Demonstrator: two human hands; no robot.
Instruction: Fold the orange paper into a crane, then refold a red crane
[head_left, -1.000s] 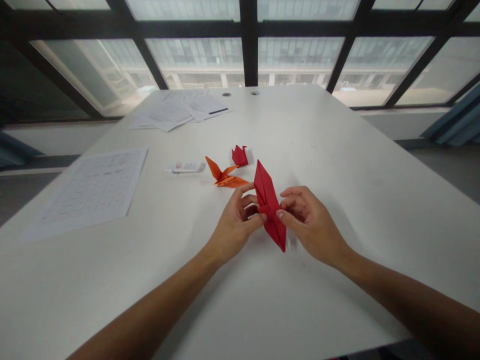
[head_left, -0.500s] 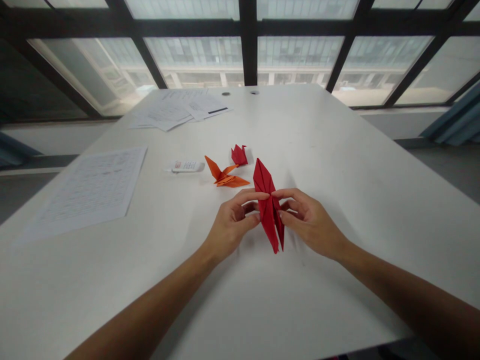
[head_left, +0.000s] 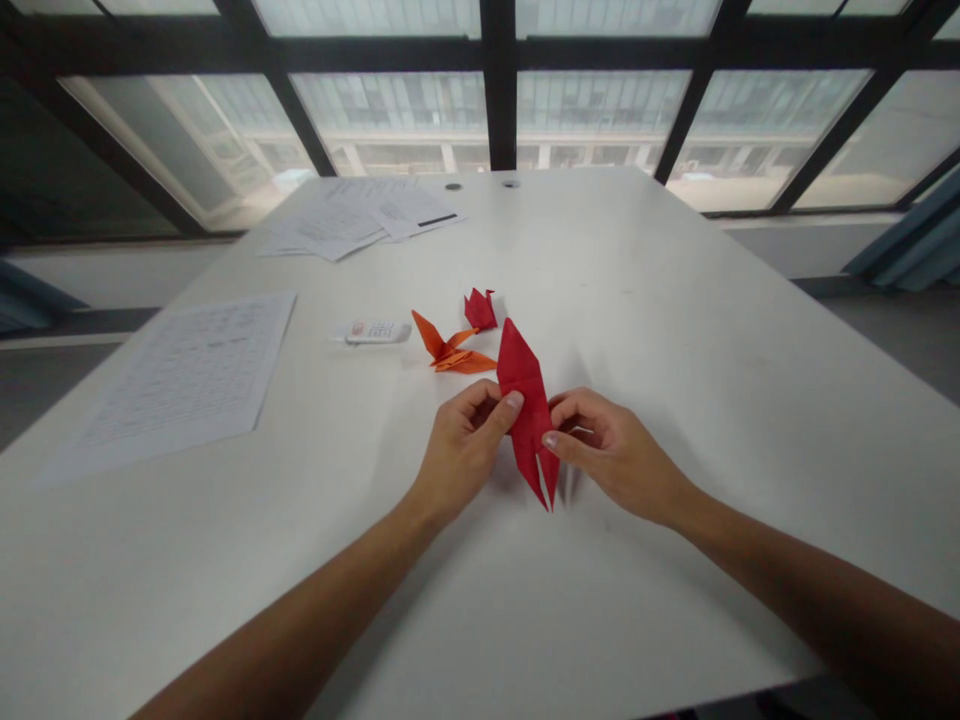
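Observation:
A red folded origami paper (head_left: 523,372), long and diamond-shaped with two split points toward me, is held above the white table. My left hand (head_left: 466,442) pinches its left edge, thumb on the front face. On the lower right edge, my right hand (head_left: 611,445) grips it between thumb and fingers. The fingertips behind the paper are hidden. Just beyond my left hand lies an orange origami crane (head_left: 452,352) with spread wings. Behind that sits a small red origami bird (head_left: 480,309).
A white glue tube or similar labelled item (head_left: 375,332) lies left of the orange crane. One printed sheet (head_left: 187,370) rests at the table's left, and several overlapping papers (head_left: 337,220) lie at the far left. Windows (head_left: 390,120) stand behind the table (head_left: 712,330).
The red paper now shows a flatter, smoother face with its slit shorter. My left thumb has come onto its front, and my right index finger has drawn back from the middle.

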